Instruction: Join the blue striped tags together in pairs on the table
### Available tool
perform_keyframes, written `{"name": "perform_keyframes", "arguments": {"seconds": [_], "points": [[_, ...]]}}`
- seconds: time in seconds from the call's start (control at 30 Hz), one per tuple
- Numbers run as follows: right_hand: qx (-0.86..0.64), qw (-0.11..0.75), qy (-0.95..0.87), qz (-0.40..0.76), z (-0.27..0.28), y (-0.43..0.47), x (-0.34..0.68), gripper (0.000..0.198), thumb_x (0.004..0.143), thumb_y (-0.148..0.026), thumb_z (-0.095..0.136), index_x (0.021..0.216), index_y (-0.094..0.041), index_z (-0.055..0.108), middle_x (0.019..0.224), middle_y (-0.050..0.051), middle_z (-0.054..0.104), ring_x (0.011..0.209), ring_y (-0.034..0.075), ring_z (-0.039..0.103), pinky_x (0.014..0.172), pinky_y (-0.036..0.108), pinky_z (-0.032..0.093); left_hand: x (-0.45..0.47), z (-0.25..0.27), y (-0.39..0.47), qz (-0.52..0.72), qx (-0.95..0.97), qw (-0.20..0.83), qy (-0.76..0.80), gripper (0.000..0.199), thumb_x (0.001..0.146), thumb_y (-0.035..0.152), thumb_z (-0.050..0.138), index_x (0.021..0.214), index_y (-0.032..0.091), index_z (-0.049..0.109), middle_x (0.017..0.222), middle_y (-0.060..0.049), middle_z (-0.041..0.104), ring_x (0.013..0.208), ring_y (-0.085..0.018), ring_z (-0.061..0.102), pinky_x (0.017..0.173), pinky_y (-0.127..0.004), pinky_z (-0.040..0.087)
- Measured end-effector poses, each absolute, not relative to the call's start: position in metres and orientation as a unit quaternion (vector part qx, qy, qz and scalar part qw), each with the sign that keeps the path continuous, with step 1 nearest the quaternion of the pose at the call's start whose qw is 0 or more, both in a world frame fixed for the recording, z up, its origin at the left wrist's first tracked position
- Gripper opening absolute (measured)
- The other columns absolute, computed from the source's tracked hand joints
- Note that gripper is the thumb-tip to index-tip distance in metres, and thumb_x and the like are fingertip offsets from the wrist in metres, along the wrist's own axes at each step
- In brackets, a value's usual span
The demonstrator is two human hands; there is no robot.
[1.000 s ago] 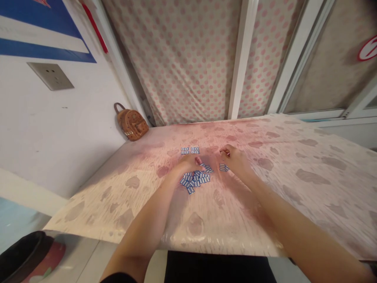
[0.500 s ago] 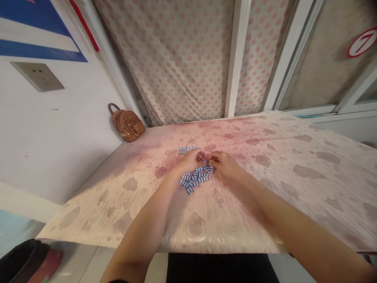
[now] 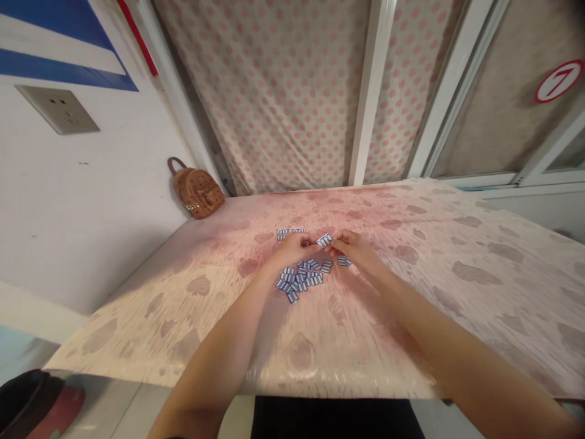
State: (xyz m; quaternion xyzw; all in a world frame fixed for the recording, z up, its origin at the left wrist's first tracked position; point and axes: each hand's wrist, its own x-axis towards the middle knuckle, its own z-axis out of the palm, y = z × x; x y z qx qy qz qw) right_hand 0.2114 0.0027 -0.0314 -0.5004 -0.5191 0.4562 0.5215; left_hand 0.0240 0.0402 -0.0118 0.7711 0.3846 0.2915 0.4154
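Between my hands is a small flat card [image 3: 324,240] with white panels edged in blue, tilted and raised above the table. My right hand [image 3: 355,249] pinches its right end. The fingers of my left hand [image 3: 292,250] are curled and closed at its left end. Just below lies a loose, overlapping pile of similar blue-and-white cards [image 3: 301,277]. One separate card [image 3: 343,261] sits under my right hand. Beyond my left hand, other cards [image 3: 283,233] are set out in neat groups, partly covered by that hand.
A patterned tablecloth [image 3: 301,350] covers the table. At the far left corner a small brown backpack [image 3: 200,192] leans against the wall. Dotted curtains [image 3: 292,97] and white frames stand behind the far edge. A dark and pink object [image 3: 43,405] is on the floor at lower left.
The card between my hands is now lifted and shows its panelled face. My right hand has shifted slightly right, and a separate card shows beneath it, right of the pile.
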Motion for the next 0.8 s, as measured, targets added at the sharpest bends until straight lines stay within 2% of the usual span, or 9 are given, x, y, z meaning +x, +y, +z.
{"name": "perform_keyframes", "arguments": {"seconds": [0.13,0.27,0.4,0.53,0.67,0.8], "points": [[-0.491,0.517,-0.536,0.452,-0.030,0.002,0.211,0.028,0.065,-0.041,0.077,0.069,-0.020,0.058,0.068,0.001,0.067,0.059,0.013,0.058,0.060,0.027,0.048,0.025,-0.014,0.044,0.322,0.753,0.415,0.396,0.018,0.078,0.029,0.067,0.074,0.012,0.069,0.065,0.000,0.062,0.060,-0.011,0.054,0.056,-0.021,0.037],[-0.474,0.531,-0.558,0.426,-0.030,0.001,0.213,0.028,0.068,-0.045,0.074,0.070,-0.020,0.061,0.063,-0.002,0.060,0.060,0.013,0.055,0.061,0.027,0.046,0.025,-0.015,0.047,0.323,0.758,0.417,0.384,0.018,0.078,0.030,0.069,0.074,0.012,0.070,0.066,0.000,0.064,0.062,-0.012,0.056,0.060,-0.021,0.040],[-0.488,0.608,-0.507,0.367,-0.029,0.004,0.220,0.026,0.069,-0.043,0.072,0.072,-0.020,0.061,0.067,0.000,0.062,0.061,0.013,0.054,0.060,0.027,0.044,0.018,-0.013,0.047,0.307,0.767,0.372,0.425,0.013,0.077,0.025,0.068,0.083,0.013,0.073,0.072,-0.002,0.068,0.067,-0.013,0.060,0.064,-0.022,0.044],[-0.503,0.676,-0.434,0.318,-0.024,0.008,0.230,0.026,0.068,-0.043,0.071,0.074,-0.020,0.059,0.069,0.000,0.064,0.059,0.012,0.055,0.061,0.028,0.045,0.018,-0.015,0.042,0.242,0.789,0.347,0.445,0.010,0.076,0.018,0.067,0.082,0.014,0.073,0.076,-0.003,0.071,0.071,-0.015,0.063,0.066,-0.023,0.047],[-0.494,0.714,-0.398,0.296,-0.018,0.010,0.237,0.026,0.069,-0.041,0.069,0.076,-0.021,0.056,0.070,0.000,0.064,0.058,0.011,0.054,0.064,0.028,0.047,0.036,-0.027,0.033,0.273,0.819,0.284,0.417,0.024,0.077,0.031,0.074,0.097,0.017,0.074,0.097,-0.007,0.073,0.090,-0.020,0.065,0.082,-0.031,0.050],[-0.497,0.720,-0.390,0.289,-0.013,0.009,0.239,0.027,0.069,-0.043,0.067,0.077,-0.021,0.053,0.071,0.000,0.064,0.057,0.010,0.053,0.062,0.028,0.046,0.056,-0.036,0.022,0.277,0.865,0.221,0.356,0.041,0.077,0.040,0.076,0.114,0.024,0.070,0.129,-0.007,0.063,0.124,-0.027,0.052,0.109,-0.041,0.038]]}}
